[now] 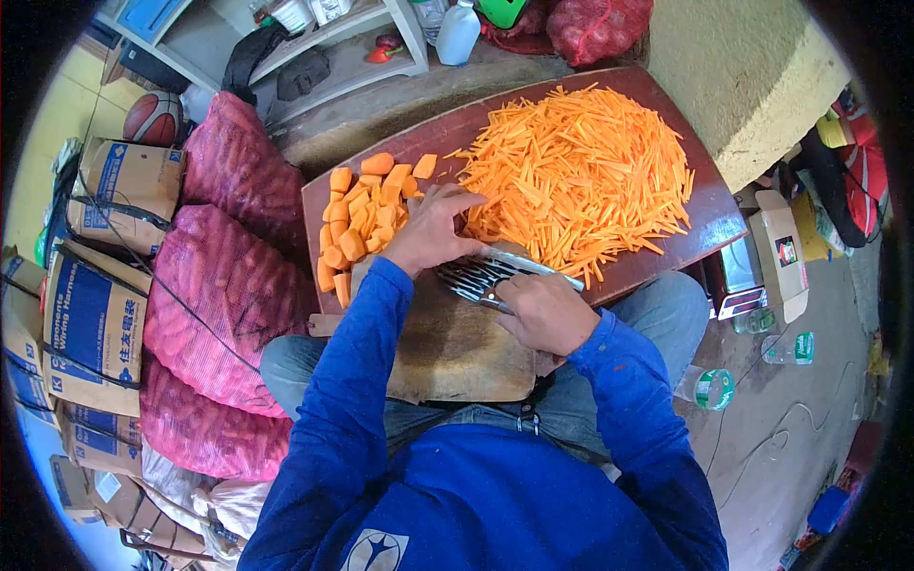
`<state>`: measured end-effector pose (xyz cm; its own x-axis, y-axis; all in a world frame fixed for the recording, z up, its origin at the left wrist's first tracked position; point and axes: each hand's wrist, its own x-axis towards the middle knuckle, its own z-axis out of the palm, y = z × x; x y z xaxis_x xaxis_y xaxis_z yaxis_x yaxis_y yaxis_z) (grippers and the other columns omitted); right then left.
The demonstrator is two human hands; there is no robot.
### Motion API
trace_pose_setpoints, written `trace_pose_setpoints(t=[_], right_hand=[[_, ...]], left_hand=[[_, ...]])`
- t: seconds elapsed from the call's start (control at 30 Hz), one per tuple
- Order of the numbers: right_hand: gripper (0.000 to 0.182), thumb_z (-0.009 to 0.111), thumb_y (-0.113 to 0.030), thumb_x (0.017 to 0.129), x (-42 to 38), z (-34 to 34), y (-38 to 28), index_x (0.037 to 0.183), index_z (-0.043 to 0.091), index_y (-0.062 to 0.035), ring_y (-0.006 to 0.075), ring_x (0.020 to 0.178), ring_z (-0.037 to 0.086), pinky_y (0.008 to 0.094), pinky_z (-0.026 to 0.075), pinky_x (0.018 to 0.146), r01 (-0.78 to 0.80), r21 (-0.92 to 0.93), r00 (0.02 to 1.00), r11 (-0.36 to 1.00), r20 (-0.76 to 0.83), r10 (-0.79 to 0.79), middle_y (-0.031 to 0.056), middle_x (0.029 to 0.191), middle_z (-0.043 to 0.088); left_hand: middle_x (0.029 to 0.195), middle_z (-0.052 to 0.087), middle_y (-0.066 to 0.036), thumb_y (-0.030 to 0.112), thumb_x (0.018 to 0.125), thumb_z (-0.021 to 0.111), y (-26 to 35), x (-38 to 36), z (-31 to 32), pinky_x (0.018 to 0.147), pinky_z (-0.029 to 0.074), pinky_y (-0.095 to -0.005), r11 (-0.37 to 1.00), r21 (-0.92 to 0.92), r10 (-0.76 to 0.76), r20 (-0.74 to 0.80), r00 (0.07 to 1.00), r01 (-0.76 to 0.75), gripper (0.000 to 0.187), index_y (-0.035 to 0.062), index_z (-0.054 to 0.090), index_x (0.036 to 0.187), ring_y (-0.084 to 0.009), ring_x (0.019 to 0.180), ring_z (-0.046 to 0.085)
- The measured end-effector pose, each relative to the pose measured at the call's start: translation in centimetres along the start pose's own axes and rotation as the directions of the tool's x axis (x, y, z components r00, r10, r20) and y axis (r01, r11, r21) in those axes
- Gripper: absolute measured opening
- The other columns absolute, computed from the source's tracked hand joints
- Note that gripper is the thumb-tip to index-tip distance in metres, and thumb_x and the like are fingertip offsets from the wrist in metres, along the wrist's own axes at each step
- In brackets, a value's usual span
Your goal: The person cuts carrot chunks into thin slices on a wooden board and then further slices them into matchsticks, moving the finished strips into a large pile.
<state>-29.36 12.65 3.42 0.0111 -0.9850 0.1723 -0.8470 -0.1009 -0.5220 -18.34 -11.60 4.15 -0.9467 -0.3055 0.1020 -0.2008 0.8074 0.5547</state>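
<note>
My right hand (547, 309) is closed around the handle of a knife (509, 266) with a broad, shiny, dark-streaked blade. The blade lies low over the far edge of a worn wooden chopping board (462, 357). My left hand (433, 228) is beside the blade, thumb and fingers apart, fingertips at the near edge of a large heap of carrot strips (581, 176). Whether anything small lies under its fingers is hidden. Left of that hand, peeled carrot chunks (352, 246) are piled on the dark red tabletop (709, 224).
Pink mesh sacks of carrots (214, 295) stand at the left, beside cardboard boxes (95, 328). A shelf (333, 81) and a plastic jug (458, 36) are beyond the table. At the right, plastic bottles (712, 388) and an opened carton (779, 252) lie on the floor.
</note>
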Motion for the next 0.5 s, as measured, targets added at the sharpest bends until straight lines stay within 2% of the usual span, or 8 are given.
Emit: trace_pose_setpoints(t=[0.03,0.07,0.17,0.23,0.27,0.33,0.5], right_hand=[[0.031,0.08,-0.023,0.085,0.0,0.0,0.0,0.104,0.069,-0.0009,0.0407,0.089,0.072,0.0527,0.057,0.076,0.001,-0.002,1.0,1.0,0.0,-0.001,0.0186,0.092,0.071],[0.032,0.081,-0.024,0.086,0.0,0.0,0.1,0.105,0.069,-0.0009,0.0409,0.089,0.072,0.0528,0.057,0.076,-0.002,0.004,1.0,1.0,0.005,0.002,0.0186,0.093,0.072],[0.033,0.081,-0.024,0.086,0.0,-0.3,-0.2,0.105,0.069,-0.0006,0.0412,0.089,0.072,0.0528,0.057,0.076,-0.013,0.001,1.0,1.0,0.008,0.013,0.0187,0.093,0.072],[0.033,0.081,-0.024,0.086,0.1,-0.3,-0.3,0.105,0.069,-0.0004,0.0412,0.089,0.072,0.0526,0.057,0.076,-0.02,-0.007,1.0,1.0,0.007,0.02,0.0188,0.093,0.072],[0.033,0.081,-0.024,0.086,0.1,-0.3,-0.3,0.105,0.069,-0.0003,0.0412,0.089,0.071,0.0526,0.056,0.076,-0.014,-0.001,1.0,1.0,0.007,0.014,0.0188,0.093,0.071],[0.032,0.081,-0.024,0.086,0.1,-0.3,-0.1,0.105,0.069,-0.0002,0.0412,0.089,0.071,0.0525,0.056,0.077,-0.01,0.002,1.0,1.0,0.006,0.01,0.0188,0.092,0.071],[0.03,0.08,-0.023,0.086,0.0,-0.6,-0.3,0.102,0.068,-0.0003,0.0412,0.089,0.071,0.0529,0.056,0.077,-0.004,0.015,1.0,1.0,-0.006,0.004,0.0192,0.092,0.071]], left_hand=[[0.142,0.064,-0.014,0.04,0.063,0.101,0.2,-0.1,-0.1,0.116,0.033,-0.0583,0.998,0.052,-0.025,0.007,1.0,0.025,0.085,0.0138,0.072,0.139,-0.037,0.141,0.05],[0.142,0.064,-0.014,0.04,0.063,0.101,0.3,-0.2,-0.2,0.116,0.033,-0.0583,0.998,0.053,-0.023,0.005,1.0,0.023,0.085,0.0138,0.072,0.139,-0.037,0.141,0.05],[0.14,0.064,-0.013,0.039,0.068,0.098,1.0,-0.3,-0.4,0.113,0.034,-0.0562,0.985,0.166,-0.043,-0.013,0.999,0.045,0.076,0.0128,0.073,0.136,-0.0357,0.136,0.053],[0.134,0.067,-0.014,0.038,0.076,0.093,0.6,0.0,0.2,0.109,0.035,-0.0551,0.954,0.298,0.012,-0.137,0.991,0.03,0.063,0.0119,0.076,0.13,-0.0356,0.131,0.056],[0.134,0.067,-0.014,0.038,0.076,0.093,0.4,0.1,0.2,0.109,0.035,-0.0551,0.954,0.299,0.012,-0.138,0.99,0.03,0.063,0.0119,0.076,0.13,-0.0356,0.131,0.056],[0.128,0.07,-0.015,0.037,0.083,0.088,-0.4,0.5,0.5,0.107,0.035,-0.0558,0.951,0.296,-0.017,-0.242,0.97,0.09,0.05,0.0118,0.077,0.125,-0.0361,0.128,0.058],[0.131,0.069,-0.015,0.042,0.077,0.093,-1.7,-0.3,-0.2,0.11,0.035,-0.0535,0.955,0.266,-0.077,-0.211,0.975,0.133,0.063,0.0104,0.076,0.128,-0.0367,0.13,0.058]])
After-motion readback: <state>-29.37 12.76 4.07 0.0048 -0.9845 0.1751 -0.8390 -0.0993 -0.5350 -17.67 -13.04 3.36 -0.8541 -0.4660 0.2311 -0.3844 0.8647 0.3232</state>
